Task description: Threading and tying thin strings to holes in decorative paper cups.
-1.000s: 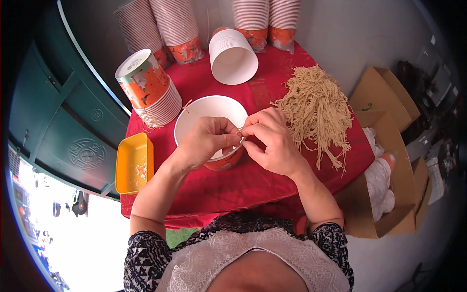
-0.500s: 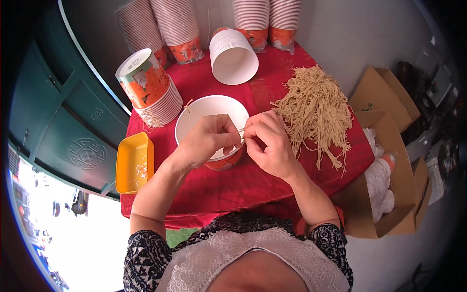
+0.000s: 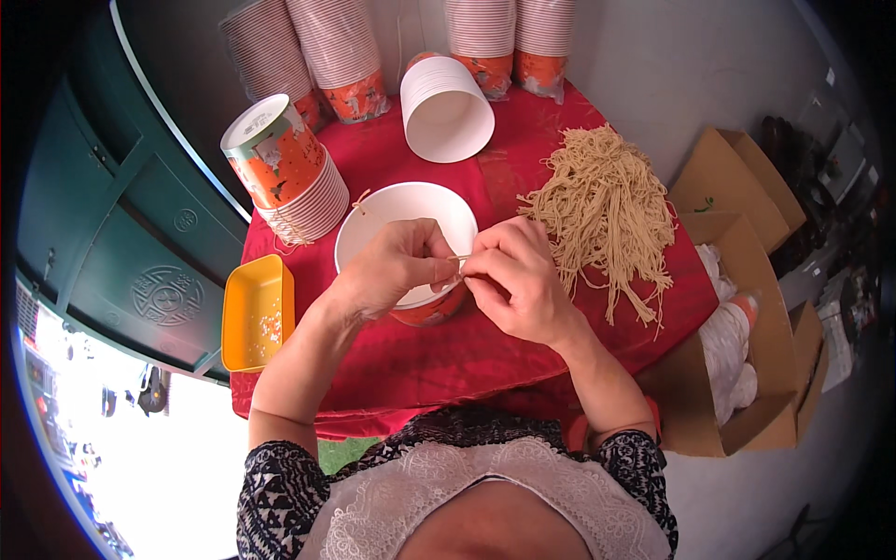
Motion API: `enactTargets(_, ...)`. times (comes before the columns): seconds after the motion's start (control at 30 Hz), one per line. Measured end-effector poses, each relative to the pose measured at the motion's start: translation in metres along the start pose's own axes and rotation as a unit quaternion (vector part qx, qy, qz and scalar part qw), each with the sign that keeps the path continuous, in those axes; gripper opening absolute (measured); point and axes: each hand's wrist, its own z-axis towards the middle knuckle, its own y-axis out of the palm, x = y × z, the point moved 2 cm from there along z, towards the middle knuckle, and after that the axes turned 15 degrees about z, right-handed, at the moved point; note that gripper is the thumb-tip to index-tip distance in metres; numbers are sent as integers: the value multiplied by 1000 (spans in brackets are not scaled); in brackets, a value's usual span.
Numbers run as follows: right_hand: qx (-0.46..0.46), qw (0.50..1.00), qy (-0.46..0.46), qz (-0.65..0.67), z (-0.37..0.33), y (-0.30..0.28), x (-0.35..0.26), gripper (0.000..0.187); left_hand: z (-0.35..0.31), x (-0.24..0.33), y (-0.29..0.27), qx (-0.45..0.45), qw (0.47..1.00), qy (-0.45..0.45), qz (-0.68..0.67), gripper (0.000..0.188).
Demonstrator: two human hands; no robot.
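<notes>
Small dark print sits on the pale base of the upturned tub stack [image 3: 285, 177], too small for me to make out, and a round raised emblem marks the green door [image 3: 112, 252] at my left. My left hand [image 3: 399, 266] and right hand [image 3: 518, 275] each pinch a thin tan cord [image 3: 460, 258] between thumb and fingertips, at the near right of the rim of the white-lined tub [image 3: 411, 201]. The cord lies right at my fingertips, in the narrow gap between both hands. Another bit of cord [image 3: 360, 200] hangs at the rim's far left. The heap of cords [image 3: 611, 210] spreads just beyond my right hand; the yellow tray [image 3: 241, 303] lies by the bench's left edge. Red cloth runs from the tub to the near edge of the bench [image 3: 420, 369].
</notes>
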Motion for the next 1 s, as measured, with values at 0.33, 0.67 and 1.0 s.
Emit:
enactTargets(0.33, 4, 999, 27, -44, 1, 2, 6, 22, -1, -3, 0, 36, 996, 17, 76, 10)
enactTargets(0.67, 0, 998, 33, -53, 2, 5, 3, 12, -15, 10, 21, 220, 882, 209, 361, 13)
enactTargets(1.0, 2, 997, 33, -65, 3, 5, 4, 16, -18, 6, 24, 241, 869, 151, 405, 8)
